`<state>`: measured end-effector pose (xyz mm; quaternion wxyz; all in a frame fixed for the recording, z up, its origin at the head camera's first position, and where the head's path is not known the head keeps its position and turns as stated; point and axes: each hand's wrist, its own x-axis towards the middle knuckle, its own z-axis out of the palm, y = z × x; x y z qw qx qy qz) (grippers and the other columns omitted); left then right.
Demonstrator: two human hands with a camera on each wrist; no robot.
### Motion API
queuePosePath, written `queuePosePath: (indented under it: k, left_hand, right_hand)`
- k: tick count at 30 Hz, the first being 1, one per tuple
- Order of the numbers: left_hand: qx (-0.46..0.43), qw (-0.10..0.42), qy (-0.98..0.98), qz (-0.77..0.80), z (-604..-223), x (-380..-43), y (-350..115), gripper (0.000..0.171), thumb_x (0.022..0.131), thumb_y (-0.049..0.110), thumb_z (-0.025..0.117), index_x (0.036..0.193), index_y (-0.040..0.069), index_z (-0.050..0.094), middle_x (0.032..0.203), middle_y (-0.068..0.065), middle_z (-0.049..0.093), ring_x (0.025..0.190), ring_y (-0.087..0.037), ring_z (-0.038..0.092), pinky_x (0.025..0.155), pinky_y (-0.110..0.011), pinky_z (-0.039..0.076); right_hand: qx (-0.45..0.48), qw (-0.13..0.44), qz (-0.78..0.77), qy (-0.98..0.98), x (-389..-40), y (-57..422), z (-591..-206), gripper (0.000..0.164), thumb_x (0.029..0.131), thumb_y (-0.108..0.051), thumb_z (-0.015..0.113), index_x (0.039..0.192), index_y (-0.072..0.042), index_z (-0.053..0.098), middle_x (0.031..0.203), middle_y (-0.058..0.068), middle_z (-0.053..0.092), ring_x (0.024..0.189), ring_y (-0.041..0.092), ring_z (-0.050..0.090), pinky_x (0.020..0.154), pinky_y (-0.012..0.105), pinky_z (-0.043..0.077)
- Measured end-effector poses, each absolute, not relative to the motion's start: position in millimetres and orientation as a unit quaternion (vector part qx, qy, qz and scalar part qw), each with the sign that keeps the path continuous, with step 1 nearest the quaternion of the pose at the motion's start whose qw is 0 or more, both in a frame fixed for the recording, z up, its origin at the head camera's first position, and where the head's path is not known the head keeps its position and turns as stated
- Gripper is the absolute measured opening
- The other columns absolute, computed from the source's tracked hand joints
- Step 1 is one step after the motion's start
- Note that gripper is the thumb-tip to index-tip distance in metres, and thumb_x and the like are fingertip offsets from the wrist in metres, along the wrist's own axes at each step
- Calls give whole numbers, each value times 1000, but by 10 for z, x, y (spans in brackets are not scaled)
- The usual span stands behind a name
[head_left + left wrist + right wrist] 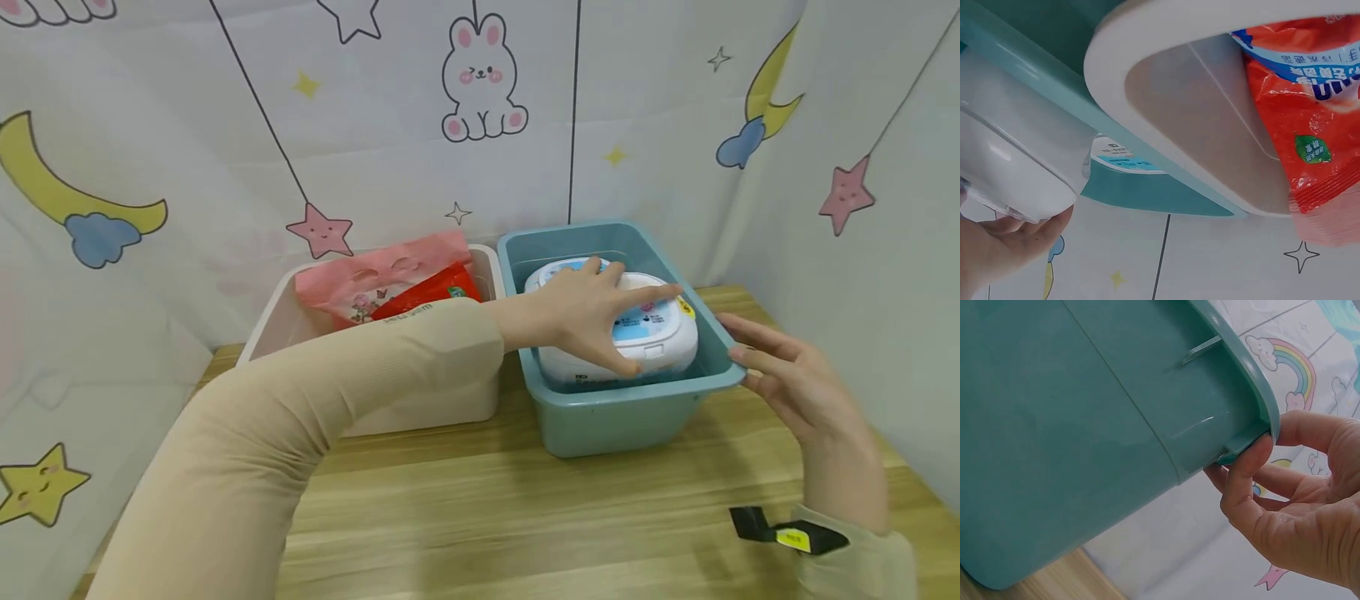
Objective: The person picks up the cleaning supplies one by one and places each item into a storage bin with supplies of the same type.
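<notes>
My left hand (588, 312) spreads over the top of a white lidded tub (663, 357) with a blue printed label, inside the teal plastic basin (607, 425). In the left wrist view, its fingers bend round the edge of the tub's lid. Another white tub (1119, 156) with a blue label lies behind it, mostly hidden. At the basin's right front corner, my right hand (806, 387) pinches the rim between thumb and fingers. The right wrist view shows the basin's side (1085, 437) from below, with the fingertips hooked at the rim.
Left of the basin stands a white bin (491, 279) holding a red packet (431, 293) and a pink floral bag (382, 271). My left sleeve crosses in front of it. Both containers rest on a wood-grain table (480, 508), and a patterned curtain (412, 167) hangs behind.
</notes>
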<state>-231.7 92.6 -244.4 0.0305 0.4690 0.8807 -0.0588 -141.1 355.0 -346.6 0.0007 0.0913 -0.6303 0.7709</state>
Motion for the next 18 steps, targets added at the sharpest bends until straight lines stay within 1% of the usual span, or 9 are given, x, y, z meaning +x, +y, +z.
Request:
queuePosePath:
  k: [4, 10, 18]
  left_hand:
    - [466, 34, 882, -60, -2495, -2337, 970, 90, 76, 72, 51, 150, 49, 6, 146, -9, 37, 130, -26, 38, 91, -41, 49]
    - [470, 43, 880, -60, -2513, -2376, 1028, 89, 76, 72, 52, 150, 48, 7, 145, -10, 38, 129, -25, 39, 90, -42, 49]
    - [475, 59, 875, -71, -2514, -2409, 1084, 89, 79, 70, 53, 151, 46, 6, 148, -11, 35, 134, -28, 37, 96, -44, 47]
  right_hand:
    - [102, -7, 784, -613, -1413, 3557, -3470, 43, 96, 8, 44, 135, -9, 56, 125, -6, 64, 104, 7, 63, 79, 24, 55]
    - [108, -3, 782, -614, -1412, 3552, -3463, 43, 96, 8, 44, 134, -8, 57, 125, -6, 64, 105, 7, 64, 79, 24, 56]
    - [121, -6, 789, -603, -1411, 3546, -3449, 43, 96, 9, 43, 134, -6, 55, 125, -4, 64, 105, 7, 64, 80, 25, 56]
